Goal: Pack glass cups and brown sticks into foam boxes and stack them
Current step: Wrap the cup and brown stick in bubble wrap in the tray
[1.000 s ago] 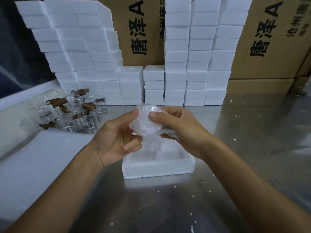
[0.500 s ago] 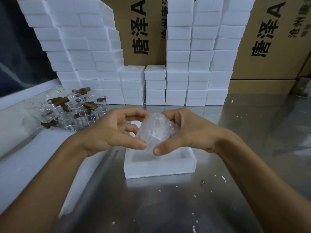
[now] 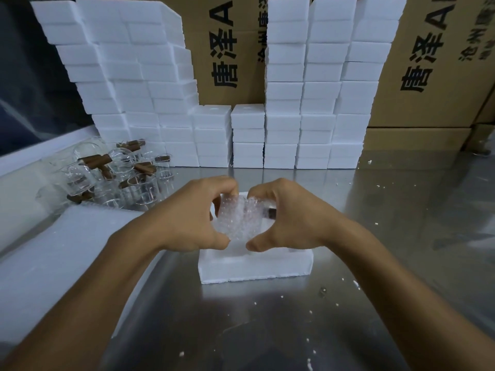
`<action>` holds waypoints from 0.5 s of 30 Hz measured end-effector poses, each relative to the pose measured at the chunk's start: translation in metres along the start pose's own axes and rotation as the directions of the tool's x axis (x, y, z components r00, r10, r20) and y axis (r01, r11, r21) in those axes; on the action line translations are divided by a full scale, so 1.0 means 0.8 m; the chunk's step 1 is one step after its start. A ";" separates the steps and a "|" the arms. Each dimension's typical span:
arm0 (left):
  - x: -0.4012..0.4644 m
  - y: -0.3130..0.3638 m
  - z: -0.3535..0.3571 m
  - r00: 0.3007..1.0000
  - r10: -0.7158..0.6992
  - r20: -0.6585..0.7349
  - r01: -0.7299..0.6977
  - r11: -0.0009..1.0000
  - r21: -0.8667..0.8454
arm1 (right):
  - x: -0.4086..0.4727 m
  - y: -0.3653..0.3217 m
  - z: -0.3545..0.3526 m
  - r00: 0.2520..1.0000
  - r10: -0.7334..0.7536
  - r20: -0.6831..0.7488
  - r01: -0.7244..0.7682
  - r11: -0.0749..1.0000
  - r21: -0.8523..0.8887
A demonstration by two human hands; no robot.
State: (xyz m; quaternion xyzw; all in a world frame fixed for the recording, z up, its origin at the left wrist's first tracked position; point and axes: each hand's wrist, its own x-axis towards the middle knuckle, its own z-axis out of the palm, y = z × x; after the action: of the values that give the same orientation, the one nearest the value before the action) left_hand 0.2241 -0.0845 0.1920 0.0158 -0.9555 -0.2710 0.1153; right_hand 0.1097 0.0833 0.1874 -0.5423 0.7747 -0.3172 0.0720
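A bubble-wrapped bundle [image 3: 239, 218] sits in the open white foam box [image 3: 254, 267] at the table's middle. My left hand [image 3: 192, 215] grips its left side and my right hand [image 3: 289, 218] grips its right side, thumbs near the box's front wall. A dark brown stick end [image 3: 271, 213] shows under my right fingers. At the left, a heap of clear glass cups [image 3: 139, 188] lies mixed with brown sticks [image 3: 95, 160].
Tall stacks of white foam boxes [image 3: 316, 103] line the back, with printed cardboard cartons [image 3: 439, 62] behind. A white foam sheet [image 3: 48, 263] lies at the left. Foam crumbs dot the steel table [image 3: 267, 330].
Both hands have lowered the wrapped bundle from above the foam box down into it, with the fingers now curled over its top.
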 end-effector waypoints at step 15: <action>0.006 -0.018 0.000 0.950 0.102 -0.296 -0.118 0.992 -0.037 | 0.000 0.019 -0.029 0.965 0.080 -0.250 -0.007 0.960 0.281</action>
State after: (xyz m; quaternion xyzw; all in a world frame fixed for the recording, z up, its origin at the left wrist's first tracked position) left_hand 0.2192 -0.0971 0.1854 -0.0004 -0.9194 -0.2849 0.2712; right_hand 0.0873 0.0958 0.1970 -0.4636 0.7371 -0.4890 0.0526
